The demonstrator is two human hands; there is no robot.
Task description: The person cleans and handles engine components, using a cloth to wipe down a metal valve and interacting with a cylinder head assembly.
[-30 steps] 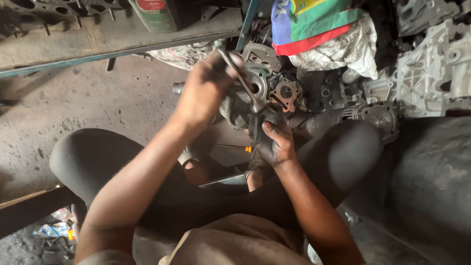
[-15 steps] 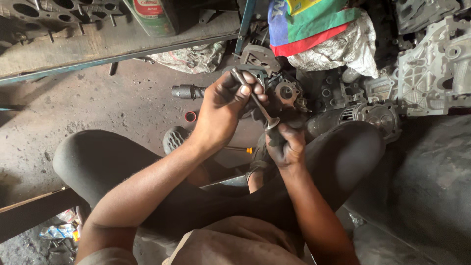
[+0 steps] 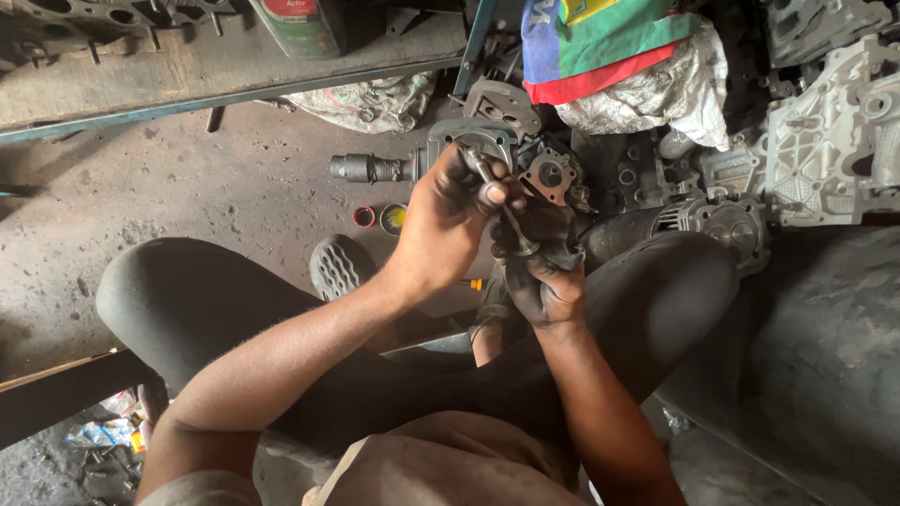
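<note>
I sit on the ground with my knees spread. My left hand point(image 3: 448, 225) grips a thin metal tool point(image 3: 497, 199), its shaft running down and right. My right hand point(image 3: 542, 283) is greasy and closed around a small dark metal engine part point(image 3: 553, 230), where the tool's tip meets it. Just beyond my hands sits a small engine assembly with a carburettor-like piece point(image 3: 548, 175) and a grey round cover point(image 3: 472, 139).
A grey cast engine casing point(image 3: 825, 141) lies at the right, a coloured cloth over a crumpled sack point(image 3: 619, 56) behind the parts. A dark shaft point(image 3: 367, 169) and two small caps point(image 3: 380, 217) lie on the concrete floor. A sandal point(image 3: 339, 267) is near my left knee.
My left hand has come down from a raised position and closer to my right hand. The tool now meets the part held in my right hand.
</note>
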